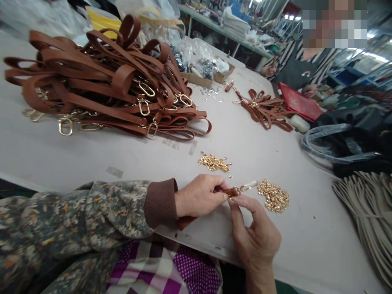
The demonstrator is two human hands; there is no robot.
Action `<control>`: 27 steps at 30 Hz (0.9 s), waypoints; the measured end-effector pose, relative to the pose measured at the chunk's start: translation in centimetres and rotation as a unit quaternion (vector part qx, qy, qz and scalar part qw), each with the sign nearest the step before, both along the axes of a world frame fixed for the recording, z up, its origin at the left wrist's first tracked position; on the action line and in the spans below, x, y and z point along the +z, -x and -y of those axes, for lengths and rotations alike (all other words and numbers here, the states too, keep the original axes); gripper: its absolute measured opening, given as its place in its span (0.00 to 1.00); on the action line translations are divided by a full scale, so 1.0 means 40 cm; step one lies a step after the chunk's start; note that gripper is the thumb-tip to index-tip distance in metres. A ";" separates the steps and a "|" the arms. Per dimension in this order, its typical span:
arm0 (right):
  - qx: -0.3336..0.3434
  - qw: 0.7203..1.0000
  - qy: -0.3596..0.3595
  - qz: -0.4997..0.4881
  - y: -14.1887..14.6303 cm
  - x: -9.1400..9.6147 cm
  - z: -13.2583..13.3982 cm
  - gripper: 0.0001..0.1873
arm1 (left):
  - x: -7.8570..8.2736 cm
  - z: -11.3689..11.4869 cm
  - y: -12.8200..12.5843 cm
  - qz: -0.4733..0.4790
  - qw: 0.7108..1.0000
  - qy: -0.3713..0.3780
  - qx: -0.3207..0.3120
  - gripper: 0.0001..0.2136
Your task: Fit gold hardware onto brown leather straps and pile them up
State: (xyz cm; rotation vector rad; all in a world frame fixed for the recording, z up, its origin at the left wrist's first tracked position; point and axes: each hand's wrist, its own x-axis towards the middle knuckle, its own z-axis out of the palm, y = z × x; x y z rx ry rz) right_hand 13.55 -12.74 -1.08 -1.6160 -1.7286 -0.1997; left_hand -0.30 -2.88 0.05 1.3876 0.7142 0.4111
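Observation:
My left hand (200,197) is closed around a brown leather strap (186,222) near its end, just above the table's front edge. From that end a gold clasp (248,186) sticks out to the right. My right hand (257,234) pinches thumb and forefinger together against the strap's underside; whatever tiny piece is between the fingertips is too small to name. Just right of the hands lies a heap of small gold metal pieces (273,197). A second heap of small gold pieces (213,162), some with short stems, lies beyond my left hand.
A large pile of brown straps with gold clasps (104,81) covers the table's (147,163) back left. Fewer straps (265,108) lie at the back right, near a person in striped sleeves (324,57). Beige cords (364,208) and a black bag (352,126) line the right edge.

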 end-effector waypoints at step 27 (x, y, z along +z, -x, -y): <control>-0.049 0.871 0.044 -0.486 -0.003 -0.062 0.026 0.21 | -0.035 0.005 -0.005 0.054 0.995 0.082 -0.001 0.15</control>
